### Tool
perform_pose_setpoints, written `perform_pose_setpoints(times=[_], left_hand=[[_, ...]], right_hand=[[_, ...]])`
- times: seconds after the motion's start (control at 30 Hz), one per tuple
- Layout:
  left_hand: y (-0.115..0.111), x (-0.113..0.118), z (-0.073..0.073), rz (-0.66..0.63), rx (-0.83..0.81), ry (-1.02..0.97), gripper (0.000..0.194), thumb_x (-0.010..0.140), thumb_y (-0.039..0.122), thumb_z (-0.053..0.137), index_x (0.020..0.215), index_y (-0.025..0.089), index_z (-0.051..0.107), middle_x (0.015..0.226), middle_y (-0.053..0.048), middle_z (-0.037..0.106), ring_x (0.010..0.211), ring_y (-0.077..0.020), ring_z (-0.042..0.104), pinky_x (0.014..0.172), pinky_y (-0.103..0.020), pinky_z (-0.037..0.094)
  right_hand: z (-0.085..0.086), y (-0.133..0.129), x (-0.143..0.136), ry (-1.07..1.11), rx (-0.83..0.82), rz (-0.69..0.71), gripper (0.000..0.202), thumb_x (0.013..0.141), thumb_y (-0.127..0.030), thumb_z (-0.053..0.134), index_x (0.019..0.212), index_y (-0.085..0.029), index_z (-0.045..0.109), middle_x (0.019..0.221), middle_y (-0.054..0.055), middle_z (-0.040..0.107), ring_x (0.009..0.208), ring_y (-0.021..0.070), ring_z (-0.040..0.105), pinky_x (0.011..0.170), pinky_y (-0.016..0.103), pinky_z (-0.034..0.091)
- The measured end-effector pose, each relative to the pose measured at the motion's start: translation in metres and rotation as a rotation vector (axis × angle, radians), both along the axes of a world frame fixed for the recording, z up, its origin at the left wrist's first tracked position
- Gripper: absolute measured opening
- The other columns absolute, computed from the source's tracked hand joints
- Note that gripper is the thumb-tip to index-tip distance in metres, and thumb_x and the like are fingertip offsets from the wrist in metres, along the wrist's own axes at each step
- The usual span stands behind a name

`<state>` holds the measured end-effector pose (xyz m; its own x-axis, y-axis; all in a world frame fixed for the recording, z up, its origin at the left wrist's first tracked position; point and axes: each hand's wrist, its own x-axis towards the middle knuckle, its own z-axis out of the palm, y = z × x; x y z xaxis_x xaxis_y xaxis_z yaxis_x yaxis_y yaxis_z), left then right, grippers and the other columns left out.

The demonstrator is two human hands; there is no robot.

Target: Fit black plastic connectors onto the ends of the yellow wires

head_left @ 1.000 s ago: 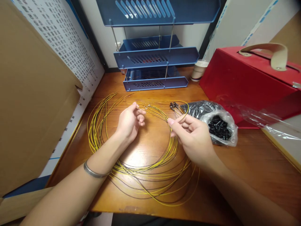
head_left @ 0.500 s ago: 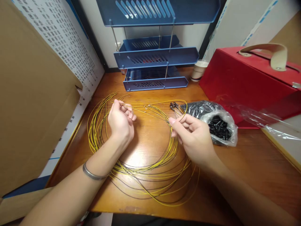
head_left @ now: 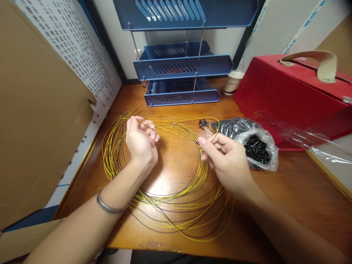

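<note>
A loose coil of thin yellow and dark wires (head_left: 202, 172) spreads in wide loops over the wooden desk (head_left: 170, 168). My left hand (head_left: 140, 141), palm turned up, pinches a yellow wire between thumb and forefinger at the coil's upper left. The wire runs across to my right hand (head_left: 227, 157), whose thumb and forefinger are closed on it at the coil's right side. Just beyond the right fingers lie several small dark bulb-like heads (head_left: 203, 124) on thin wires. An open plastic bag (head_left: 272, 156) of small black parts (head_left: 257, 148) stands beside my right hand.
Blue stacked trays (head_left: 183, 99) rise at the back, with a paper cup (head_left: 233, 82) at their right. A red box (head_left: 280, 99) with a beige handle stands at the right. Brown cardboard (head_left: 46, 121) leans along the left side.
My left hand has shifted very slightly left, and the loose wire ends beyond its fingertips lie differently. My right hand holds nearly the same place.
</note>
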<state>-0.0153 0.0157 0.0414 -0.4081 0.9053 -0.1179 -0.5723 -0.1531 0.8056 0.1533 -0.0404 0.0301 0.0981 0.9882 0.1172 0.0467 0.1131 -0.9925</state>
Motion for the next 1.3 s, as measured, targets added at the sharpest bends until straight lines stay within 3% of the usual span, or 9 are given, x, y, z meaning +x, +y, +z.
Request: perform_pose_setpoints(times=[0.4,0.5,0.67,0.77,0.83,1.03,1.17,1.23,1.3], left_hand=[[0.012,-0.006,-0.003,-0.152,-0.147,-0.045,0.031,0.104,0.034,0.036,0.080,0.020,0.050,0.052,0.005,0.047,0.035,-0.0066,0.033,0.038,-0.018,0.025],[0.009,-0.002,-0.005,-0.319,-0.138,0.060,0.036,0.103,0.042,0.038,0.084,0.018,0.057,0.053,0.003,0.051,0.035,-0.0068,0.034,0.037,-0.019,0.026],[-0.008,0.013,-0.010,-0.763,-0.074,0.283,0.043,0.096,0.051,0.052,0.075,0.016,0.062,0.055,-0.001,0.057,0.037,-0.0070,0.040,0.039,-0.019,0.030],[-0.019,0.021,-0.013,-0.962,-0.004,0.382,0.044,0.094,0.048,0.057,0.066,0.014,0.061,0.057,-0.003,0.059,0.042,-0.0077,0.046,0.043,-0.020,0.035],[-0.022,0.023,-0.014,-0.984,0.009,0.387,0.043,0.094,0.042,0.057,0.062,0.014,0.059,0.056,-0.002,0.057,0.044,-0.0080,0.047,0.044,-0.020,0.036],[-0.011,0.013,-0.015,-0.709,-0.045,0.339,0.036,0.092,0.037,0.058,0.062,0.017,0.055,0.051,0.000,0.055,0.040,-0.0083,0.045,0.044,-0.020,0.037],[-0.011,0.013,-0.015,-0.901,-0.037,0.388,0.046,0.093,0.051,0.054,0.064,0.015,0.059,0.056,-0.004,0.060,0.041,-0.0090,0.047,0.044,-0.021,0.037],[-0.015,0.016,-0.016,-0.996,-0.016,0.410,0.045,0.093,0.047,0.054,0.063,0.015,0.059,0.057,-0.005,0.061,0.043,-0.0092,0.048,0.045,-0.021,0.037],[-0.018,0.020,-0.018,-0.991,-0.012,0.416,0.039,0.092,0.039,0.054,0.061,0.015,0.058,0.057,-0.004,0.060,0.043,-0.0093,0.047,0.045,-0.021,0.036]], right_hand=[[0.003,-0.001,-0.003,-0.013,-0.010,-0.010,0.034,0.083,-0.041,0.073,0.063,-0.019,0.056,0.052,-0.002,0.058,0.044,0.0089,0.050,0.045,0.022,0.039],[0.002,-0.001,-0.004,-0.022,-0.005,-0.030,0.032,0.082,-0.041,0.074,0.065,-0.019,0.058,0.054,-0.001,0.060,0.049,0.0110,0.056,0.047,0.023,0.043],[0.000,0.000,-0.004,-0.030,-0.006,-0.028,0.030,0.082,-0.042,0.074,0.068,-0.019,0.061,0.058,0.000,0.064,0.051,0.0120,0.058,0.049,0.024,0.046],[0.000,0.000,-0.004,-0.004,0.001,0.015,0.027,0.083,-0.039,0.075,0.069,-0.019,0.063,0.062,0.001,0.066,0.055,0.0127,0.061,0.052,0.024,0.049],[0.000,0.000,-0.004,0.002,0.002,0.031,0.027,0.083,-0.037,0.074,0.068,-0.019,0.062,0.062,0.002,0.067,0.055,0.0127,0.062,0.052,0.025,0.050],[0.002,0.001,-0.003,-0.061,-0.002,-0.023,0.031,0.083,-0.040,0.073,0.065,-0.020,0.059,0.056,0.000,0.062,0.049,0.0113,0.057,0.046,0.023,0.043],[0.001,0.002,-0.002,-0.044,-0.001,0.006,0.032,0.083,-0.043,0.074,0.066,-0.019,0.060,0.058,0.000,0.064,0.053,0.0122,0.060,0.050,0.023,0.046],[-0.001,0.005,-0.002,-0.041,-0.017,0.036,0.034,0.082,-0.046,0.075,0.067,-0.019,0.060,0.062,0.002,0.067,0.057,0.0136,0.063,0.054,0.025,0.048],[-0.002,0.007,-0.001,-0.124,-0.062,0.056,0.037,0.083,-0.053,0.072,0.072,-0.019,0.060,0.062,0.002,0.066,0.056,0.0138,0.060,0.053,0.026,0.046]])
